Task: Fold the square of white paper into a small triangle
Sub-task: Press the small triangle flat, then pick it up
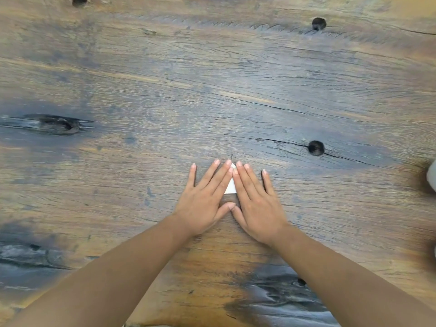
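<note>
Head view: looks down on a wooden desk (212, 90), with two bare forearms coming in from the lower edge of the frame.
Paper: white paper (230, 186), just below and right of the frame's centre, lying on the desk. Only a narrow pointed sliver shows between the two hands, and the rest is covered. Its outline cannot be told.
Left hand: left hand (203, 204), laid palm down on the left part of the paper, fingers straight and slightly spread. It presses and grips nothing.
Right hand: right hand (257, 206), laid palm down on the right part of the paper, fingers straight. It presses and grips nothing.
Contact: the two thumb tips touch below the paper, and the two forefinger tips meet near its top point.
Desk surface: weathered grey-brown grain with three dark round knot holes (316, 147), upper left, upper right and centre right, and a long split knot (54, 123) at centre left.
Right edge: a pale object (433, 177), blurred and cut off by the frame.
</note>
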`<state>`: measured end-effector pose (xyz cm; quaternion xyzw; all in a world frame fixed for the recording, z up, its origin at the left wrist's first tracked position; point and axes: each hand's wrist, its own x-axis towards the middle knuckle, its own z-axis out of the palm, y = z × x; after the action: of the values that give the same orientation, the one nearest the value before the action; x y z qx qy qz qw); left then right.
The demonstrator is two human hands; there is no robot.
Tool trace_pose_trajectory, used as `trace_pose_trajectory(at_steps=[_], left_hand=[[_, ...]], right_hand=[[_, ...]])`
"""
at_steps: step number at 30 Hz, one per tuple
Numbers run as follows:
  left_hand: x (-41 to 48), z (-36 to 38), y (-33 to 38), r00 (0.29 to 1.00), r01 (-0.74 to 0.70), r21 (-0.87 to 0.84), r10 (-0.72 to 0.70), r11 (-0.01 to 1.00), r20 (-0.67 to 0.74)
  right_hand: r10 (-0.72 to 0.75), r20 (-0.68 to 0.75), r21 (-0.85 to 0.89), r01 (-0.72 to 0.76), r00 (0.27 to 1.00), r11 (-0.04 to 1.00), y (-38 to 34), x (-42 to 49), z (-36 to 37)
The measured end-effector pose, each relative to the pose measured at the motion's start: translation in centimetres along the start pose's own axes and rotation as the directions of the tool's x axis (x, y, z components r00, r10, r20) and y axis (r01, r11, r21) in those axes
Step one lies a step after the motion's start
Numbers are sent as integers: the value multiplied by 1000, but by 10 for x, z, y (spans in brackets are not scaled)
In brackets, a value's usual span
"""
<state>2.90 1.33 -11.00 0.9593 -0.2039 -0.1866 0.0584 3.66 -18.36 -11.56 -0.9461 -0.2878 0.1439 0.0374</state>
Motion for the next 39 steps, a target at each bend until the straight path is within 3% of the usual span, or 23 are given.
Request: trace_pose_trajectory(at_steps=[8, 17, 23, 34, 39], left_hand=[[-16, 4, -16, 1000, -6, 18, 6, 1000, -12], [-65, 5, -29, 996, 90, 14, -90, 996, 0], [-13, -2, 0, 996, -34, -15, 33, 999, -81], [-20, 2, -21, 998, -54, 36, 55, 998, -13], [-44, 4, -30, 1000, -2, 33, 1, 999, 16]], right_hand=[[-9, -26, -18, 8, 1000, 1000, -1, 1, 3], [-9, -27, -17, 8, 1000, 1000, -1, 2, 5], [-19, -26, -31, 18, 999, 999, 0, 2, 5], [-6, -28, -21, 5, 1000, 1000, -1, 2, 3], [0, -6, -19, 0, 1000, 1000, -2, 2, 2]])
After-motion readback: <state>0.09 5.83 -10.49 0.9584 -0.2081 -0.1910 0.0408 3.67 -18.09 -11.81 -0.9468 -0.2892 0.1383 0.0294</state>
